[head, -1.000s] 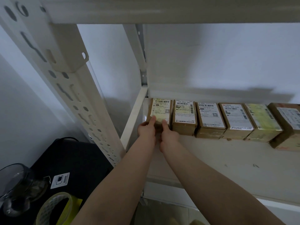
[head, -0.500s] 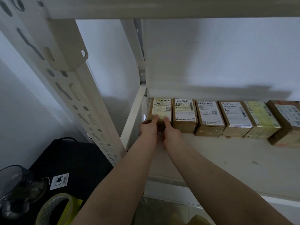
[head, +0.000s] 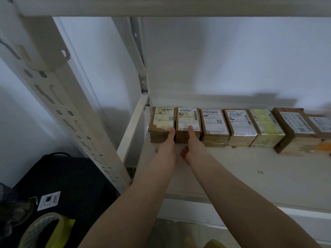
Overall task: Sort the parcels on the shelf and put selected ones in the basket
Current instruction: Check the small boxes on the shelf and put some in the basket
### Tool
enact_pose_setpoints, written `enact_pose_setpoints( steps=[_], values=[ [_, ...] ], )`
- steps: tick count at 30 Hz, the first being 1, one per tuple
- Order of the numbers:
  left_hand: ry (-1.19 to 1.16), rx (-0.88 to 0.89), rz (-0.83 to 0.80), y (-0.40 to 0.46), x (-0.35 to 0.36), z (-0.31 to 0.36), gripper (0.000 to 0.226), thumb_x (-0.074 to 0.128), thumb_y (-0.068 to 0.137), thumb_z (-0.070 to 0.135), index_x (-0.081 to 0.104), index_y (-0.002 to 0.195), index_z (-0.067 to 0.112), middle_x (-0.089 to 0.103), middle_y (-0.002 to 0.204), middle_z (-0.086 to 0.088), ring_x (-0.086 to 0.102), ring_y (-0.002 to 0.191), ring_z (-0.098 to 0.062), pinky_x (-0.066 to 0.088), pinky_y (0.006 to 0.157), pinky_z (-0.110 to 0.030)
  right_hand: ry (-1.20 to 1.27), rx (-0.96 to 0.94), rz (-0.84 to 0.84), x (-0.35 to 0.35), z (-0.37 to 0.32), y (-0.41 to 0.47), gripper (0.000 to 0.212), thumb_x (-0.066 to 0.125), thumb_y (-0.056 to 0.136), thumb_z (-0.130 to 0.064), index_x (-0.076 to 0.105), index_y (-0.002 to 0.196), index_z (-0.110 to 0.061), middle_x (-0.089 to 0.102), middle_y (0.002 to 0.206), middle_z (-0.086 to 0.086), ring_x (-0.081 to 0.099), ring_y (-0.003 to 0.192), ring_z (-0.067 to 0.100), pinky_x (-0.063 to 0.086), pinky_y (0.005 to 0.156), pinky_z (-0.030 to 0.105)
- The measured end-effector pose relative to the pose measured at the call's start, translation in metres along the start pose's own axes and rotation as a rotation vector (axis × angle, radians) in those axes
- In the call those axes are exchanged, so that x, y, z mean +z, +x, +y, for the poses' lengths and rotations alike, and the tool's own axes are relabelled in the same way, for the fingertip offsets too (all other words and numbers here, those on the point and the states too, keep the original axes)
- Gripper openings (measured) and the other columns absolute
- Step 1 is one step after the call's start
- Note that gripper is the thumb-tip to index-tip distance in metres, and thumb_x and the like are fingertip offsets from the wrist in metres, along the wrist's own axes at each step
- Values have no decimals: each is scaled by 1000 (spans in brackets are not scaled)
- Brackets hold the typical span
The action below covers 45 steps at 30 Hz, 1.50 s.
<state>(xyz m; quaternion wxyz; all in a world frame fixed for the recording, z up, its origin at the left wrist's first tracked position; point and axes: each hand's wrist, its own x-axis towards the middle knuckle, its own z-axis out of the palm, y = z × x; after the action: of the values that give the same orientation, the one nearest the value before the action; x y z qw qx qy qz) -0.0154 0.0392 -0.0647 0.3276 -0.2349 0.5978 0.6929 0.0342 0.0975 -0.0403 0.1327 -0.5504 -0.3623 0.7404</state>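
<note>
My right hand shifts off the leftmost parcel toward three o'clock. Its fingertip now touches the second parcel.

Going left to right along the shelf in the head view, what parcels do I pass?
First parcel → 133-label parcel → QR-label parcel → 866-label parcel → yellow-label parcel → bigger brown parcel → cut-off parcel.

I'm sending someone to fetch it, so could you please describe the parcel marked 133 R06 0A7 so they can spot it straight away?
Look along the white shelf to the row of brown parcels against the back wall. The parcel marked 133 R06 0A7 is second from the left end, next to the corner one. Its label alone has those large characters printed across the top, and the right hand touches its front edge.
</note>
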Motion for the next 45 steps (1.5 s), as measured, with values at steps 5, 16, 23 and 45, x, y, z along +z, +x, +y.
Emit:
enact_pose_setpoints(
  steps=[5,16,23,45],
  values=[
    [-46,-18,-67,-9,42,-4,91,76,60,67,55,127,10,63,110,-10,61,92,-32,52,92,-45,74,38,-100,-14,-17,11,65,74,76,-57,59,115,-8,65,102,9,64,110,35,56,88,47],
    [48,10,48,-4,59,-13,91,71,57,73,59,122,9,69,104,-11,66,88,-32,54,88,-47,23,85,-165,-27,-19,27,61,76,78,-51,56,110,-3,61,80,11,63,84,32,54,92,52],
    [-97,34,-43,-4,47,-24,57,82,69,46,66,108,9,72,89,-11,70,78,-29,58,78,-45,84,104,-220,-38,-8,21,46,81,77,-37,65,108,-7,69,103,15,65,83,29,57,79,43],
    [-261,254,-107,-53,11,-40,33,72,85,10,67,117,6,74,105,-13,72,89,-21,58,74,-28,197,-104,-222,-49,16,-9,49,80,80,-24,61,121,-6,71,113,14,69,101,28,58,77,33]
  ],
)
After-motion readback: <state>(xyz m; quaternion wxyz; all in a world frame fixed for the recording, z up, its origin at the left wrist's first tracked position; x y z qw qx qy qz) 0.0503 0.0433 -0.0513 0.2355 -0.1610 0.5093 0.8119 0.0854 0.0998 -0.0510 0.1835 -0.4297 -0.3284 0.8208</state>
